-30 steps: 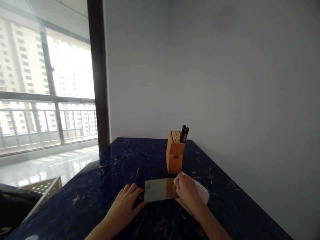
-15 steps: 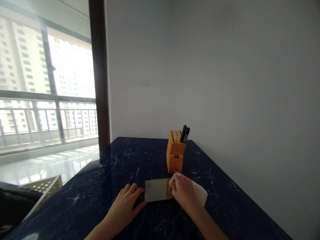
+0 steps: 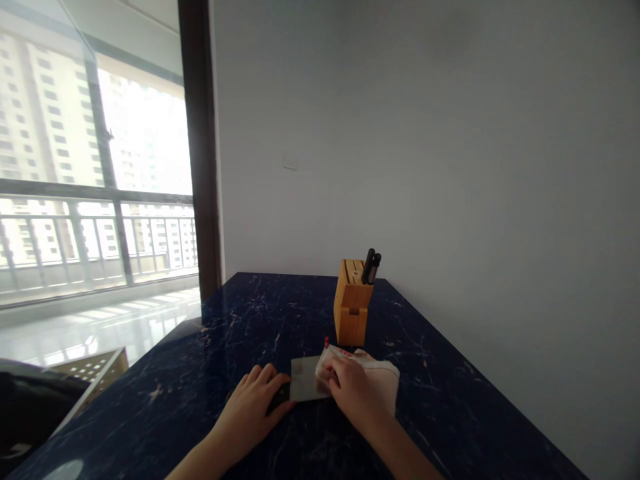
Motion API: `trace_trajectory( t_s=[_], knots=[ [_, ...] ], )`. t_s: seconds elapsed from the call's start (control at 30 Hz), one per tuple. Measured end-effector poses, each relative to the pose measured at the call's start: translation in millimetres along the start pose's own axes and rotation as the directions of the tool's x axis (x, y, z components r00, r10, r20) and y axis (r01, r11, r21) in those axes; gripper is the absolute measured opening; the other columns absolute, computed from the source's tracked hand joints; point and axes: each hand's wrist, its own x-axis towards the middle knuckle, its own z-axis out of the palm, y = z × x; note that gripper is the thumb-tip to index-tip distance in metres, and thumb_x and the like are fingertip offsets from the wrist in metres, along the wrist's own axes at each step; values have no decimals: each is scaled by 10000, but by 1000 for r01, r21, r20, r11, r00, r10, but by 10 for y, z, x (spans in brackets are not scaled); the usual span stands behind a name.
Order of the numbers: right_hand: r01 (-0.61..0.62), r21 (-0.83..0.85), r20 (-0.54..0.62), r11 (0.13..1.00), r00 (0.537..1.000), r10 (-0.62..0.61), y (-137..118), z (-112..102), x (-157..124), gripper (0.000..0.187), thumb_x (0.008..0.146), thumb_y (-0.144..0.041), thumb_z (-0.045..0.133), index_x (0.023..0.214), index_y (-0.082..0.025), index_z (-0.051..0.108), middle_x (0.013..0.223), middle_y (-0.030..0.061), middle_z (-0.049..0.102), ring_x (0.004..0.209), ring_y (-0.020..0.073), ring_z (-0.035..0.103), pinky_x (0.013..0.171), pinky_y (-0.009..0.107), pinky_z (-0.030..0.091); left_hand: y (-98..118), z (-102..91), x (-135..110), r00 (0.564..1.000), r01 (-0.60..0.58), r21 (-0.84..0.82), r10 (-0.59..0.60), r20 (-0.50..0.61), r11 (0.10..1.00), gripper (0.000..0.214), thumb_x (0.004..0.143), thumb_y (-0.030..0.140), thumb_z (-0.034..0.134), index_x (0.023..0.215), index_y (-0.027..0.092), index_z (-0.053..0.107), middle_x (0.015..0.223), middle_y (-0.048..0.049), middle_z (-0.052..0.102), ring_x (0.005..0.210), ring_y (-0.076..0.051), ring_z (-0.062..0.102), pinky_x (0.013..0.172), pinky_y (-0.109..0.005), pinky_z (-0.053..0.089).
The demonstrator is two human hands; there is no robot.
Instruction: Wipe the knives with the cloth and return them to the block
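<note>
A cleaver (image 3: 304, 379) lies with its broad blade pointing right, low over the dark marbled table. My left hand (image 3: 257, 397) is closed round its black handle. With my right hand (image 3: 353, 387) I grip a white cloth (image 3: 386, 380) and press it against the blade. The cloth and that hand hide the blade's far end. Just beyond the cloth stands a wooden knife block (image 3: 351, 303), with black-handled tools (image 3: 371, 267) upright in its right side.
The dark blue marbled table (image 3: 280, 313) stretches to the grey wall (image 3: 450, 167). At the lower left is a chair (image 3: 107, 367) with a perforated back and something black on it. Large windows (image 3: 145, 153) fill the left side.
My right hand has slid the cloth leftward along the blade, covering more of it. My left hand keeps its hold on the handle, almost unmoved.
</note>
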Motion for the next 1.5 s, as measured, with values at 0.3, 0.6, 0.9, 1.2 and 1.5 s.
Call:
trace_trajectory(
  t_s=[0.3,0.6,0.9,1.2,1.5],
  knots=[
    [-28,72,81,997,997,22,99,-41,3,155,765,-207,464,784,-191,617,791,22,626,785,160,552,722,249,364,-6,2,1,1000,0,-17,0,-3,1000,296,820,470,441,1041,307,550,952,-19,541,896,-217,482,789,-338,382],
    [174,-147,76,974,983,-165,-29,14,-27,358,789,-100,384,1070,-225,568,1102,26,563,1040,183,433,906,294,249,-13,14,6,1000,5,-11,-5,-4,1000,304,822,481,430,1042,310,551,939,-18,543,893,-216,485,784,-337,382],
    [19,-302,22,953,1000,-13,204,-98,29,362,786,-129,375,1063,-230,586,1070,48,586,1019,218,433,836,318,260,-17,18,4,1000,-3,-23,3,-4,1000,309,828,480,419,1051,307,545,953,-19,540,895,-214,482,795,-344,381],
    [144,-196,97,970,987,-127,-7,-46,3,391,806,-153,370,1126,-304,536,1145,-5,567,1018,205,424,893,367,186,-9,37,16,1000,16,-9,-16,-17,1000,300,814,487,439,1025,311,559,940,-17,546,894,-215,488,788,-338,381],
    [86,-218,71,972,995,-72,35,-68,8,397,840,-181,328,1153,-347,506,1135,-4,576,1059,208,413,954,454,61,-18,42,9,1000,2,-7,-2,-10,1000,315,823,495,414,1036,313,559,940,-21,545,885,-210,493,789,-336,386]
  ],
)
